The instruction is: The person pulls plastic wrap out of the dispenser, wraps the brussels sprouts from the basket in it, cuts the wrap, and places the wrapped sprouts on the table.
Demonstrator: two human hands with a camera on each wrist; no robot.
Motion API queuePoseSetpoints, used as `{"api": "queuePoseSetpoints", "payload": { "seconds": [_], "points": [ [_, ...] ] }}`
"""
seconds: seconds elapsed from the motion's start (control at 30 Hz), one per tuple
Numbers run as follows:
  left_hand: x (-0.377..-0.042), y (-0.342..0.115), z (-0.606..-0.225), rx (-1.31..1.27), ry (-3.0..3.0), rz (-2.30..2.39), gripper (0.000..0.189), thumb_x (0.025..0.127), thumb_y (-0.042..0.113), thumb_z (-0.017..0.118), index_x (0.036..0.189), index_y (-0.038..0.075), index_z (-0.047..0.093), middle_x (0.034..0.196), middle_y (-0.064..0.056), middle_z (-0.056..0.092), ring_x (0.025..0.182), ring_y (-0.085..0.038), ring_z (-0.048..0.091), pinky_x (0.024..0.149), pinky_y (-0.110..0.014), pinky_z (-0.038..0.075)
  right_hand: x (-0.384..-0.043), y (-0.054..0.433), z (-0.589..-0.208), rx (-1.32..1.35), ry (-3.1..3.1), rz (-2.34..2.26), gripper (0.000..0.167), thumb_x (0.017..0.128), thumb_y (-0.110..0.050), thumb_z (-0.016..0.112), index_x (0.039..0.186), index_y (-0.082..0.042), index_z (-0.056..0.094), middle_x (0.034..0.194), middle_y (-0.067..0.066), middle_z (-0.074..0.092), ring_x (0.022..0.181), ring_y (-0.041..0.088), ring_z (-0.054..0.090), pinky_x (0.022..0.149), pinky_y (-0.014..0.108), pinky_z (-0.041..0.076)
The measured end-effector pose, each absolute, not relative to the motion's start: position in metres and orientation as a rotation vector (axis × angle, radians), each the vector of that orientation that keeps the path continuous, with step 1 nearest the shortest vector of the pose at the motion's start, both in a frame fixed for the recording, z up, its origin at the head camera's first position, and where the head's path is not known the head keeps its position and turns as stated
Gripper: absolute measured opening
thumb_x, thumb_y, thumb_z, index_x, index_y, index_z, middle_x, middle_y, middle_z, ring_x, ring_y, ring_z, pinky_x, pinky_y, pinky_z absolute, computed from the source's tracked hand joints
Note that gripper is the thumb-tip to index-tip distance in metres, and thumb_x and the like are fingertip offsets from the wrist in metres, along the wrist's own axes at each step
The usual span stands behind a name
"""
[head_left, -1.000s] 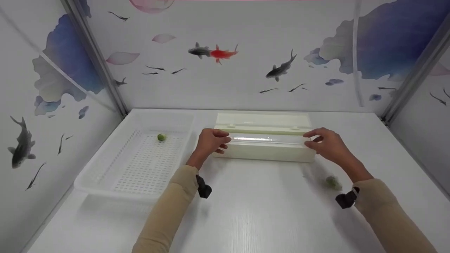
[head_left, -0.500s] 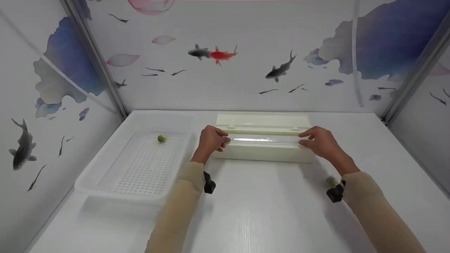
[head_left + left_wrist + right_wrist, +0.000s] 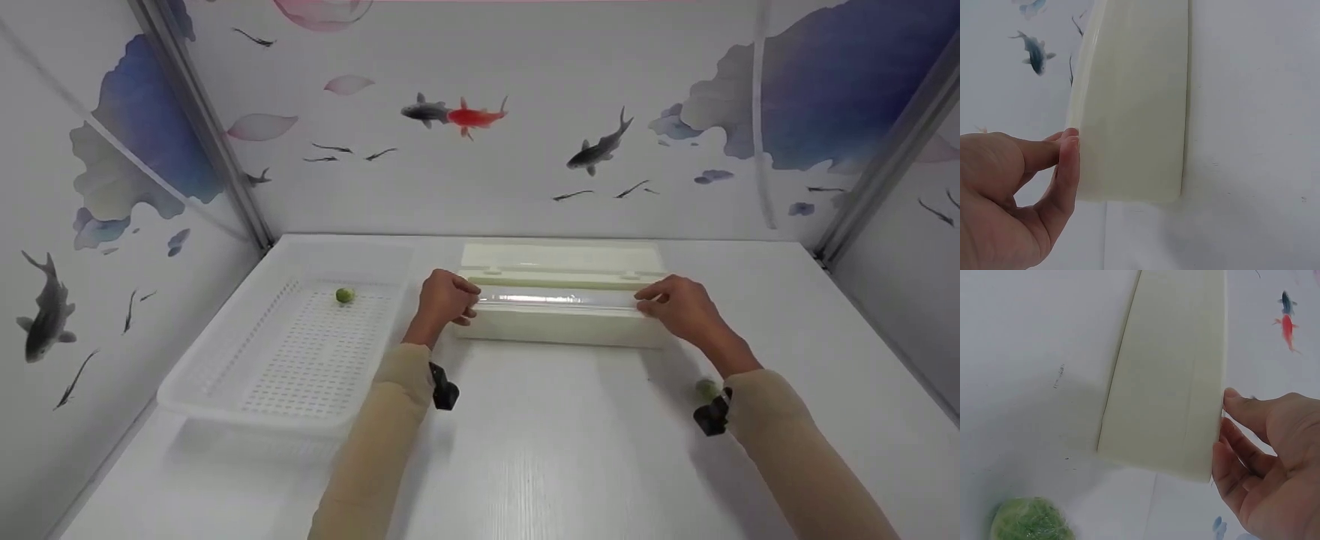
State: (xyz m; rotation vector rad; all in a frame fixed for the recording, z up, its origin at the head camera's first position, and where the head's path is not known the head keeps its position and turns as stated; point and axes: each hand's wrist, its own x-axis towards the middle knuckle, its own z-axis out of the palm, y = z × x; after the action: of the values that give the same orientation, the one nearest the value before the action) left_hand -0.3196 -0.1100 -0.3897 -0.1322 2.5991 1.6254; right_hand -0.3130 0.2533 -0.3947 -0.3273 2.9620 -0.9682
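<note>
A cream cling film dispenser (image 3: 559, 328) lies lengthwise across the table with its lid (image 3: 559, 257) tipped back. Clear shiny cling film (image 3: 551, 298) stretches along its open top. At the left end my left hand (image 3: 445, 301) pinches the film between thumb and fingers, right at the box's top edge. My right hand (image 3: 682, 309) pinches the film near the other end, its fingertips close along the same edge in the right wrist view. Near my right wrist sits a round green item wrapped in clear film (image 3: 1032, 521), partly covered by the wrist camera in the head view.
On the left stands a white perforated plastic basket (image 3: 300, 360) with a small round green fruit or vegetable (image 3: 345, 295) inside. White panels printed with fish enclose the table (image 3: 517, 465) at the back and sides.
My right hand has come slightly left, inward from the dispenser's right end. My left hand, after a small shift, is back a little to the left. Dispenser and basket stay in place.
</note>
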Motion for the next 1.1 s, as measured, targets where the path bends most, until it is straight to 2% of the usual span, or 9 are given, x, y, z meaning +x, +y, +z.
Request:
{"api": "queuePoseSetpoints", "payload": {
  "seconds": [0.23,0.4,0.7,0.9,1.1],
  "points": [
    [-0.3201,-0.1084,-0.3869,-0.129,2.582,1.578,0.021,0.096,-0.001,0.059,0.113,-0.005,0.071,0.118,-0.019,0.068,0.065,-0.011,0.064,0.059,-0.024,0.061,-0.3124,0.2556,-0.3971,-0.35,2.979,-0.972,0.026,0.1,-0.011,0.06,0.12,0.003,0.07,0.12,0.025,0.061,0.109,0.039,0.06,0.083,0.045,0.056],
    [-0.3203,-0.1098,-0.3901,-0.092,2.593,1.54,0.021,0.098,0.001,0.059,0.114,-0.003,0.071,0.12,-0.017,0.068,0.064,-0.01,0.063,0.058,-0.023,0.06,-0.3119,0.2573,-0.3981,-0.359,2.986,-0.989,0.026,0.099,-0.011,0.061,0.119,0.004,0.07,0.116,0.024,0.064,0.105,0.037,0.062,0.083,0.043,0.056],
    [-0.3213,-0.1122,-0.3903,-0.08,2.614,1.442,0.016,0.094,0.008,0.069,0.107,-0.001,0.075,0.101,-0.014,0.072,0.061,-0.011,0.061,0.057,-0.024,0.06,-0.3132,0.2546,-0.3947,-0.358,2.998,-0.912,0.022,0.098,-0.01,0.062,0.112,0.003,0.073,0.109,0.021,0.067,0.097,0.03,0.063,0.079,0.037,0.053],
    [-0.3203,-0.1106,-0.3899,-0.087,2.686,1.388,0.014,0.095,0.011,0.069,0.102,0.002,0.076,0.101,-0.012,0.072,0.063,-0.012,0.061,0.06,-0.026,0.061,-0.3154,0.2527,-0.3951,-0.393,3.013,-0.831,0.018,0.097,-0.008,0.063,0.107,0.003,0.073,0.103,0.021,0.068,0.092,0.029,0.061,0.079,0.041,0.053],
    [-0.3191,-0.1064,-0.3846,-0.066,2.758,1.266,0.016,0.096,0.013,0.066,0.103,0.0,0.074,0.091,-0.009,0.07,0.065,-0.013,0.06,0.063,-0.027,0.061,-0.316,0.2504,-0.3957,-0.405,3.036,-0.792,0.015,0.098,-0.007,0.062,0.104,0.004,0.071,0.101,0.02,0.067,0.087,0.027,0.059,0.078,0.043,0.052]
  ]
}}
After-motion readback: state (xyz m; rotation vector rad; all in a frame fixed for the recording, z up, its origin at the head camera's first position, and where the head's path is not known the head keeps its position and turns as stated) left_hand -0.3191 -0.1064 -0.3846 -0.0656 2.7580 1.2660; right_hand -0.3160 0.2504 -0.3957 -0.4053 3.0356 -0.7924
